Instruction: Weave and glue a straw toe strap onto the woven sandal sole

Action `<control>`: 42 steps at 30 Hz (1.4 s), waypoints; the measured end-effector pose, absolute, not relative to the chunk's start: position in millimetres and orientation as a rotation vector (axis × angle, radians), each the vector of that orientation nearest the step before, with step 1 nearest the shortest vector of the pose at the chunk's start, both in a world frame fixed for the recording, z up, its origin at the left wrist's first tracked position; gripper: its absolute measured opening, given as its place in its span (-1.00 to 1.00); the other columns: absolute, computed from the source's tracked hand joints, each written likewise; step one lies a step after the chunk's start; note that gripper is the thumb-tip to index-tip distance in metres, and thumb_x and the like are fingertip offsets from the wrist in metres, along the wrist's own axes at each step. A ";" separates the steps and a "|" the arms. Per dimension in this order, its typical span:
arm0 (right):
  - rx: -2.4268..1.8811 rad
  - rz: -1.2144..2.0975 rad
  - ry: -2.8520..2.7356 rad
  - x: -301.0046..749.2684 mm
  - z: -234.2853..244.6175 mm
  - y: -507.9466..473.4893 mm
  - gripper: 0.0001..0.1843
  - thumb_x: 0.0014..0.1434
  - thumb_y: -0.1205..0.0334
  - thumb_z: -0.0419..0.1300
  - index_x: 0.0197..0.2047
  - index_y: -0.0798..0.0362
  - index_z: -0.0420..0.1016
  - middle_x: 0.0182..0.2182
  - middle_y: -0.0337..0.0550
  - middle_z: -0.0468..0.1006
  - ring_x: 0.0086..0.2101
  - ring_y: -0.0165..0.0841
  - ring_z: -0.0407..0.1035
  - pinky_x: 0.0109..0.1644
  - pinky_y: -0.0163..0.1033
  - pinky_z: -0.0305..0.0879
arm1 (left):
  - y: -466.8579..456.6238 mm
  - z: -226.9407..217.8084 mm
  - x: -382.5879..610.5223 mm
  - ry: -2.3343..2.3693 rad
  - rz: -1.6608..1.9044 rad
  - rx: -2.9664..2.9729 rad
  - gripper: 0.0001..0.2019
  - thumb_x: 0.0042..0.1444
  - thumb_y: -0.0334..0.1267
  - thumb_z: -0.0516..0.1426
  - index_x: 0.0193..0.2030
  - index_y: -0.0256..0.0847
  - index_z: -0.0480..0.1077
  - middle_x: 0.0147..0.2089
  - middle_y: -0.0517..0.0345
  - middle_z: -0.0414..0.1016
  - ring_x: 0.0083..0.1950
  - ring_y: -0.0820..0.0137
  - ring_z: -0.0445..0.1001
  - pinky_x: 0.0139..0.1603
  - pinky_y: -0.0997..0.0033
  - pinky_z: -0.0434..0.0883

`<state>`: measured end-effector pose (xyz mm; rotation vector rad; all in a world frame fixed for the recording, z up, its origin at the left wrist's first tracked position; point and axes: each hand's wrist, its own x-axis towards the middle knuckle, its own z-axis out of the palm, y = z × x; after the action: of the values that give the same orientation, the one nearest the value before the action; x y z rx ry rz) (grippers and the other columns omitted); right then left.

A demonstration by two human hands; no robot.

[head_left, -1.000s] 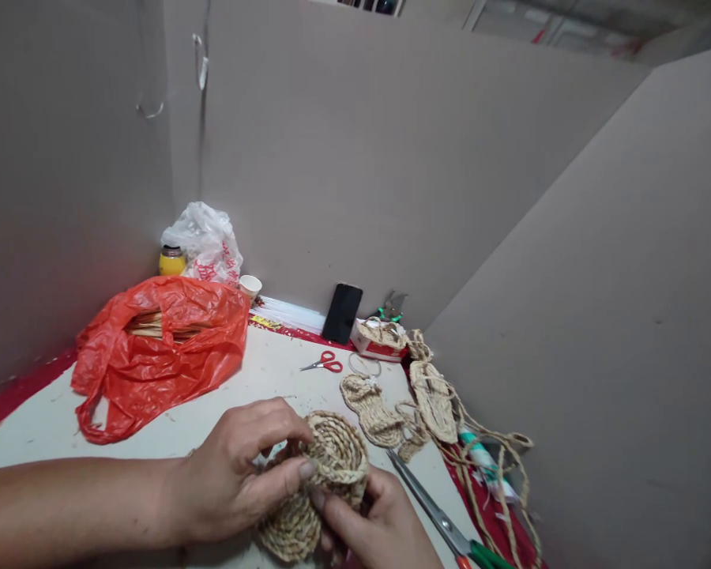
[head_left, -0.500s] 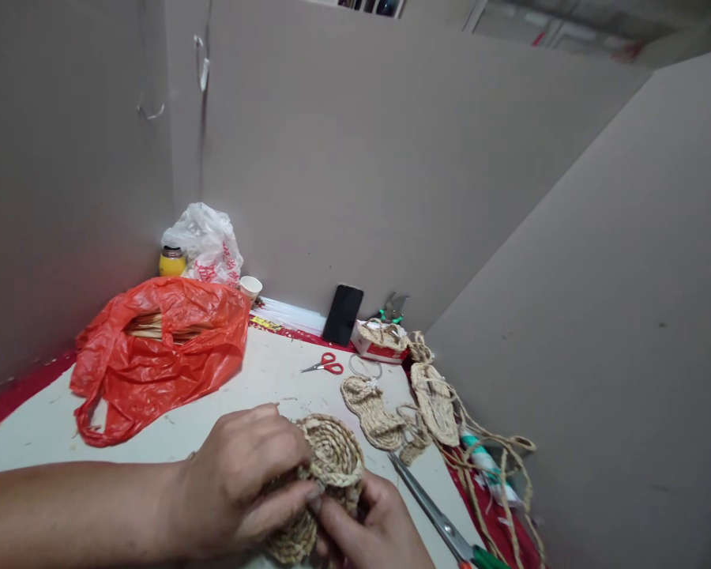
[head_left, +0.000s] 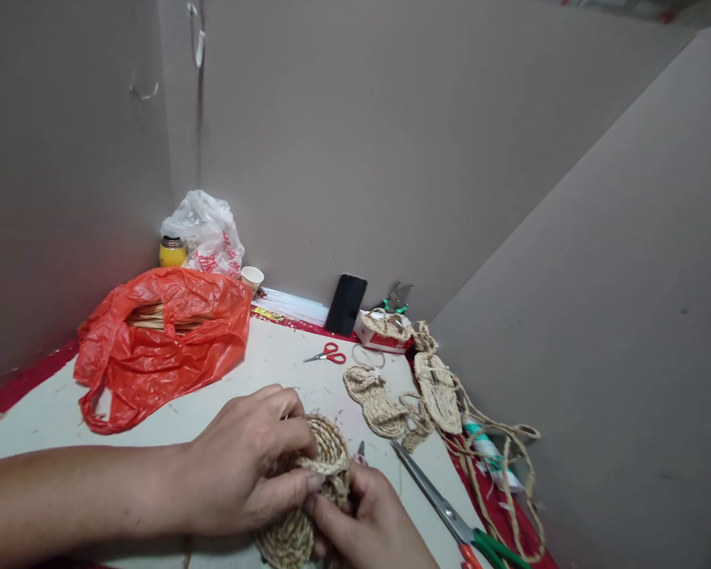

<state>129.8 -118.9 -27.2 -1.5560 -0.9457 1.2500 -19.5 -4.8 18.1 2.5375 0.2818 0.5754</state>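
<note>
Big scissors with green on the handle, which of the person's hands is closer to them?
Right. The right hand is just left of the big scissors, with a gap between; the left hand is farther off to the left.

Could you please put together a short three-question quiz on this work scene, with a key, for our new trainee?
1. Multiple choice: What do the left hand and the right hand hold between them?
A) a phone
B) a woven straw piece
C) a white cup

2. True or false: The small red-handled scissors are in the left hand.

3. Fill in the blank: The plastic bag with pale strips showing through its opening is ____ in colour.

Key:
1. B.
2. False; they lie on the table, apart from both hands.
3. Red.
</note>
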 end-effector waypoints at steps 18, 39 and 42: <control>-1.581 1.588 -1.023 145.5 -19.5 -116.8 -0.77 -0.07 0.21 0.24 -0.33 0.17 0.48 -0.72 -0.39 0.34 -0.71 -0.57 0.16 -0.63 -0.48 0.11 | 16.6 21.0 -13.6 0.235 -0.035 1.935 -0.80 0.19 -0.33 0.00 -0.46 -0.25 0.29 -0.49 0.31 0.15 -0.43 0.53 0.13 -0.37 0.55 0.17; -1.435 1.642 -1.082 146.6 -25.5 -110.4 -0.72 -0.12 0.32 0.24 -0.25 0.17 0.49 -0.60 -0.40 0.28 -0.63 -0.61 0.05 -0.58 -0.48 0.02 | 22.0 -3.1 -14.1 0.415 -0.103 1.588 -0.77 -0.10 -0.16 0.32 -0.34 -0.26 0.55 -0.63 0.36 0.24 -0.60 0.59 0.08 -0.59 0.59 0.05; -1.487 1.600 -1.010 149.3 -28.5 -111.8 -0.60 -0.10 0.24 0.30 -0.13 0.16 0.47 -0.62 -0.42 0.29 -0.68 -0.61 0.07 -0.61 -0.46 0.02 | 22.4 -7.8 -11.9 0.467 -0.023 1.505 -0.77 -0.11 -0.15 0.31 -0.38 -0.29 0.54 -0.61 0.33 0.31 -0.59 0.58 0.15 -0.55 0.57 0.13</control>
<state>149.3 -111.8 -28.5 -1.4869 -1.0103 1.5998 -11.9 22.4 -7.8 1.5048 0.4675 -0.0232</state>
